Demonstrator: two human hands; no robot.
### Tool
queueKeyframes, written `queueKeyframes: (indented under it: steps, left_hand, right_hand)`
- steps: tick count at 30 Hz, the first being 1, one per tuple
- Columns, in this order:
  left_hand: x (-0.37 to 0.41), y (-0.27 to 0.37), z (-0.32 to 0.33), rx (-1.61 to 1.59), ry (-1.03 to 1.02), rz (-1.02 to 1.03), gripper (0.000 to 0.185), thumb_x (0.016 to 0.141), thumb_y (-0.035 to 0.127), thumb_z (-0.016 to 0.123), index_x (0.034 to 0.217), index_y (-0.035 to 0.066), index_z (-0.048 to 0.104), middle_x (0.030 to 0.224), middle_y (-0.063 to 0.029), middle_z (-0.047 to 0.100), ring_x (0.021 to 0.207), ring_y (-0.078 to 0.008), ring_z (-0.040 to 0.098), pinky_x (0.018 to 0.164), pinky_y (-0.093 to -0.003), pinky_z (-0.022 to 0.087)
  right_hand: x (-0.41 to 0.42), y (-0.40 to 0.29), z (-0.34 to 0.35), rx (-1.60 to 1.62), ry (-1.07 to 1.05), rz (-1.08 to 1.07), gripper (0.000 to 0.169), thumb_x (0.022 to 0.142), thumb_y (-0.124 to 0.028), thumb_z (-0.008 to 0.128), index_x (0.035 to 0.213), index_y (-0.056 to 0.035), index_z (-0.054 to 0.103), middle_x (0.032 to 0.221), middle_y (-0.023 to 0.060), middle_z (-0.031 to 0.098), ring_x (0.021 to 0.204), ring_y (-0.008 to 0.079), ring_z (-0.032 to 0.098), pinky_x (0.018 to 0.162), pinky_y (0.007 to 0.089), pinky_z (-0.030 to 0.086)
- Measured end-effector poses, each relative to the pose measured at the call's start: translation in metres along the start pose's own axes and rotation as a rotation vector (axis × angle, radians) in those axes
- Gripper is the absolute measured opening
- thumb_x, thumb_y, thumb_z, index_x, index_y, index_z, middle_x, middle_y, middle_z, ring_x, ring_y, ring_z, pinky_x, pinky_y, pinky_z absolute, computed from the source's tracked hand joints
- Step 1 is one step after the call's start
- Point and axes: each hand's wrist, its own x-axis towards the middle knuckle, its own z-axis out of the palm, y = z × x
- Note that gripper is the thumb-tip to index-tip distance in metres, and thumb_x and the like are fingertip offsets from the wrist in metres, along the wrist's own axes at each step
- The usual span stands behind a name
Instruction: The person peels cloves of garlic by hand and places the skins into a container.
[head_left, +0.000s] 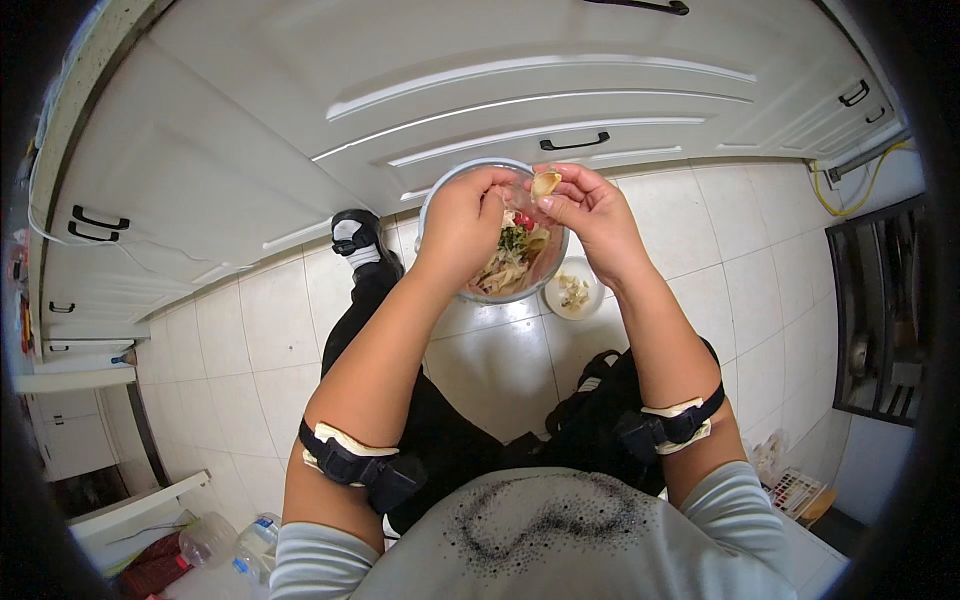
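Observation:
My right hand (604, 229) holds a pale yellow piece that looks like a garlic clove (546, 184) between thumb and fingertips. My left hand (461, 225) is beside it, thumb and forefinger brought together; whether something small is pinched there is hidden. Both hands are over a round waste bin (501, 300) with a light grey-blue rim. Inside it, a clear liner holds food scraps (517, 251), with green, red and pale bits. Just right of the bin, a small white plate (597, 300) on the floor carries several pale pieces, apparently garlic (574, 291).
White cabinets (480, 90) with black handles rise right behind the bin. My shoed foot (360, 240) is left of the bin on the tiled floor (487, 360). A black-framed rack (874, 315) stands at right. Plastic bottles (255, 544) lie at lower left.

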Motion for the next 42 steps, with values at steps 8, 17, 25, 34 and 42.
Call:
queueKeyframes:
  steps: [8,17,25,34,42]
  left_hand:
    - [-0.004,0.020,0.001,0.056,0.056,-0.007,0.016,0.077,0.017,0.061,0.083,0.002,0.063,0.076,-0.0113,0.063,0.070,-0.0227,0.059,0.066,-0.0322,0.046]
    - [-0.003,0.007,0.003,-0.233,-0.055,-0.297,0.015,0.076,0.015,0.065,0.079,0.000,0.062,0.075,-0.0053,0.062,0.064,-0.0095,0.055,0.058,-0.0241,0.046]
    - [-0.002,0.012,0.006,-0.202,-0.051,-0.379,0.011,0.074,0.010,0.064,0.076,0.000,0.059,0.072,-0.0054,0.060,0.061,-0.0090,0.054,0.054,-0.0237,0.044]
    - [0.000,0.010,0.006,-0.360,-0.031,-0.324,0.010,0.076,0.009,0.062,0.077,0.000,0.060,0.074,-0.0040,0.060,0.066,-0.0088,0.053,0.059,-0.0231,0.044]
    - [0.005,0.011,-0.008,-0.121,0.022,-0.344,0.013,0.073,0.013,0.064,0.076,0.001,0.062,0.069,-0.0024,0.060,0.063,-0.0090,0.054,0.058,-0.0236,0.043]
  right_hand:
    - [0.001,0.012,0.000,-0.356,0.102,-0.125,0.027,0.074,-0.001,0.066,0.099,-0.0019,0.059,0.084,0.0040,0.061,0.071,0.0072,0.056,0.064,0.0208,0.047]
    - [0.000,0.012,0.004,-0.695,0.120,-0.449,0.022,0.070,0.001,0.067,0.091,-0.0036,0.063,0.084,0.0072,0.061,0.071,0.0168,0.059,0.064,0.0254,0.049]
    - [0.000,0.012,0.001,-0.731,0.092,-0.475,0.020,0.070,0.001,0.067,0.090,-0.0028,0.063,0.087,0.0092,0.062,0.076,0.0193,0.062,0.065,0.0274,0.050]
    - [0.000,0.013,0.005,-0.314,0.025,-0.197,0.027,0.073,0.002,0.065,0.099,-0.0005,0.059,0.091,0.0055,0.061,0.080,0.0099,0.059,0.071,0.0230,0.050]
    - [0.001,0.003,-0.005,-0.068,-0.014,-0.013,0.026,0.081,-0.003,0.059,0.107,0.0001,0.056,0.099,0.0075,0.060,0.090,0.0121,0.057,0.081,0.0262,0.048]
